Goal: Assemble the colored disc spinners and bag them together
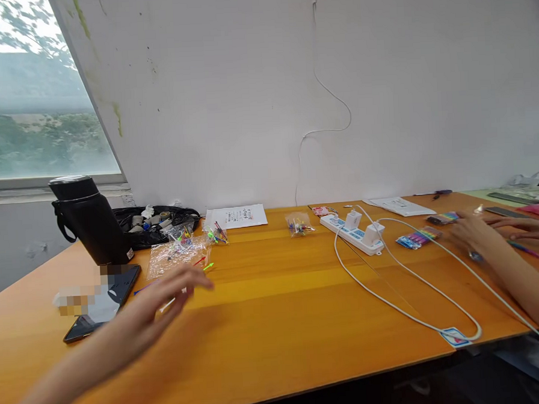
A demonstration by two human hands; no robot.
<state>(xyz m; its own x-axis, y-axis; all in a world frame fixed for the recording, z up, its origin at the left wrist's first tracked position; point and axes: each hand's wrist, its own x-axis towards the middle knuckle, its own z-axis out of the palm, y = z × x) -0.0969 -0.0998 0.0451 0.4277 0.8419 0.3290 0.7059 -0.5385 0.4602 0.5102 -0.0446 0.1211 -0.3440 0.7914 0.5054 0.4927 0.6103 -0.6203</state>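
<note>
Left hand, fingers spread, hovered blurred near the sticks; it could scatter them. Right hand: grip unclear.

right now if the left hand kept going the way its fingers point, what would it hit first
Probably nothing soon. The left hand points right, fingertips just past the loose colored sticks, and bare table lies ahead. The white cable comes next, though the motion blur leaves depth unclear.
</note>
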